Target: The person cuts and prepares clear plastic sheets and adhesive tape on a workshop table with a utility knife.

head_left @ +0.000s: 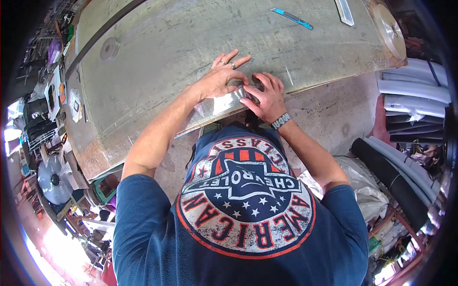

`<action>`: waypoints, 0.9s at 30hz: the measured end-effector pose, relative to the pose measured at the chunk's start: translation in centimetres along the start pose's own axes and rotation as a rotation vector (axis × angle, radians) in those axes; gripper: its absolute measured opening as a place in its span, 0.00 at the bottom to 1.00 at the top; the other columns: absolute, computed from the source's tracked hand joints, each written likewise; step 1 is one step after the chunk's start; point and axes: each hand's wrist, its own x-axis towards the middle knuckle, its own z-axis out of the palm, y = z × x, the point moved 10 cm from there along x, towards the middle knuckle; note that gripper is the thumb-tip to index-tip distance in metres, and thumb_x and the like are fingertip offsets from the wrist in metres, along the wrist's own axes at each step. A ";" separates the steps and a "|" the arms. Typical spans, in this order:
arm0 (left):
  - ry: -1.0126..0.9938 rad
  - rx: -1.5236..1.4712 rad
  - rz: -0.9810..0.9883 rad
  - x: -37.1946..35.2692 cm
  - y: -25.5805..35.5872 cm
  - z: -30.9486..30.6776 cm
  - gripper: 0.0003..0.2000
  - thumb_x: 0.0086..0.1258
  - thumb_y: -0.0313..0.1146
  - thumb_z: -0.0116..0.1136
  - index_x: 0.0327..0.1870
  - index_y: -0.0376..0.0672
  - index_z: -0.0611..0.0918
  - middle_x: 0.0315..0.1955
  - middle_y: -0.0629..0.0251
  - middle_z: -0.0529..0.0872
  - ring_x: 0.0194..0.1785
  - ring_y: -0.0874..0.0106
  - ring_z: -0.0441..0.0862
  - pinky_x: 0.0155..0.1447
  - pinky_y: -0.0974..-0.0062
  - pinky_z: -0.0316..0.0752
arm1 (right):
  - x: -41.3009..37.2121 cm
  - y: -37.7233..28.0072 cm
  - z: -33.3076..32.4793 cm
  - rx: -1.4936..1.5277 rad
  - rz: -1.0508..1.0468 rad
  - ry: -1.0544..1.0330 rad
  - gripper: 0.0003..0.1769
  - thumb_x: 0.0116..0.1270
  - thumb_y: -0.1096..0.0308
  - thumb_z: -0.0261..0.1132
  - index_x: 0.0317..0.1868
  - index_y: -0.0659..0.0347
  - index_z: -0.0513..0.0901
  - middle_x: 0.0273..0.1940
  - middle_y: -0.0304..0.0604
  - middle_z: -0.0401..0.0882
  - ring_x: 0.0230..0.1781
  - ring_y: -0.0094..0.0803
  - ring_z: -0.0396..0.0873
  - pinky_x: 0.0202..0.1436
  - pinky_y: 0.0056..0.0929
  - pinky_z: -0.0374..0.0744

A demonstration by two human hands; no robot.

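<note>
A shiny strip of clear plastic [228, 102] lies at the front edge of the worktable and catches the light. My left hand [223, 78] pinches the strip's upper end between thumb and index finger, its other fingers stretched out over the table. Close beside it, my right hand [267, 95] is curled round the same end, thumb and fingertips pressed in. The fingertips of both hands nearly meet. Something dark and rounded shows between them, partly hidden by the fingers, and I cannot make out what it is.
On the worktable [157, 62] lie a blue utility knife [292, 19], a flat clear-edged piece [344, 12], a small disc-like roll [109, 48] and a large roll [389, 31] at the right corner. Wrapped rolls [415, 90] stack at right; cluttered shelves and a fan [55, 180] stand left.
</note>
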 end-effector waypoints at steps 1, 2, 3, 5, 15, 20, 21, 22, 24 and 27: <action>-0.008 -0.002 -0.001 0.0 -0.1 0.0 0.18 0.62 0.32 0.73 0.55 0.60 0.90 0.87 0.69 0.58 0.90 0.49 0.42 0.88 0.36 0.37 | 0.0 0.0 -0.1 -0.006 -0.004 -0.005 0.22 0.64 0.45 0.75 0.55 0.42 0.91 0.68 0.45 0.75 0.73 0.49 0.68 0.75 0.56 0.63; -0.017 -0.005 -0.003 0.0 -0.1 0.1 0.18 0.62 0.32 0.73 0.55 0.60 0.90 0.87 0.69 0.58 0.90 0.48 0.41 0.88 0.36 0.36 | 0.0 0.0 -0.1 -0.012 -0.009 -0.010 0.22 0.65 0.45 0.75 0.56 0.42 0.91 0.68 0.45 0.75 0.73 0.49 0.68 0.75 0.56 0.63; -0.023 -0.002 -0.002 0.0 -0.2 0.0 0.19 0.62 0.32 0.73 0.55 0.61 0.90 0.87 0.69 0.58 0.90 0.48 0.41 0.88 0.35 0.37 | 0.1 0.0 -0.2 -0.017 -0.014 -0.015 0.22 0.65 0.45 0.75 0.56 0.41 0.91 0.68 0.45 0.75 0.73 0.49 0.68 0.75 0.55 0.63; -0.037 0.003 0.000 -0.1 -0.2 0.0 0.20 0.62 0.32 0.73 0.56 0.62 0.90 0.87 0.69 0.59 0.90 0.48 0.40 0.88 0.35 0.37 | 0.0 0.1 -0.4 -0.028 -0.011 -0.031 0.22 0.66 0.45 0.75 0.58 0.40 0.91 0.69 0.44 0.75 0.73 0.48 0.68 0.76 0.54 0.63; -0.042 -0.015 -0.025 -0.3 -0.2 -0.3 0.20 0.64 0.32 0.71 0.57 0.61 0.92 0.86 0.67 0.60 0.91 0.51 0.38 0.89 0.38 0.34 | 0.1 0.9 -1.0 -0.035 -0.073 -0.126 0.25 0.68 0.44 0.73 0.63 0.36 0.88 0.71 0.44 0.73 0.74 0.48 0.67 0.78 0.56 0.61; -0.025 -0.052 -0.041 -0.4 -0.5 -0.2 0.21 0.64 0.32 0.71 0.58 0.63 0.92 0.87 0.68 0.59 0.91 0.52 0.38 0.89 0.38 0.33 | -0.3 3.5 -1.8 -0.105 -0.087 -0.141 0.24 0.68 0.45 0.73 0.64 0.33 0.87 0.73 0.43 0.72 0.74 0.47 0.67 0.78 0.56 0.62; -0.018 -0.065 -0.038 -0.3 -0.6 -0.1 0.21 0.64 0.31 0.71 0.58 0.64 0.92 0.87 0.69 0.59 0.91 0.52 0.38 0.89 0.38 0.33 | -0.4 3.9 -1.9 -0.124 -0.089 -0.142 0.24 0.68 0.45 0.73 0.64 0.32 0.87 0.73 0.43 0.72 0.74 0.47 0.67 0.78 0.56 0.62; -0.012 -0.077 -0.034 -0.3 -0.6 -0.1 0.21 0.64 0.31 0.71 0.59 0.65 0.92 0.87 0.69 0.58 0.91 0.53 0.38 0.89 0.38 0.33 | -0.5 4.1 -1.8 -0.118 -0.091 -0.150 0.24 0.69 0.46 0.72 0.65 0.31 0.87 0.74 0.42 0.72 0.75 0.47 0.67 0.78 0.56 0.62; -0.014 -0.076 -0.027 -0.3 -0.6 0.0 0.22 0.65 0.31 0.70 0.59 0.68 0.92 0.88 0.70 0.57 0.91 0.52 0.37 0.89 0.37 0.32 | -0.5 4.2 -1.7 -0.109 -0.089 -0.163 0.24 0.69 0.46 0.72 0.65 0.31 0.87 0.74 0.42 0.71 0.75 0.47 0.67 0.78 0.57 0.62; -0.039 -0.040 -0.018 -0.3 -0.5 0.2 0.22 0.65 0.32 0.69 0.58 0.72 0.91 0.88 0.71 0.55 0.91 0.52 0.37 0.89 0.37 0.32 | -0.2 4.1 -2.0 -0.104 -0.100 -0.170 0.24 0.69 0.46 0.72 0.65 0.32 0.87 0.74 0.43 0.71 0.75 0.48 0.67 0.77 0.55 0.62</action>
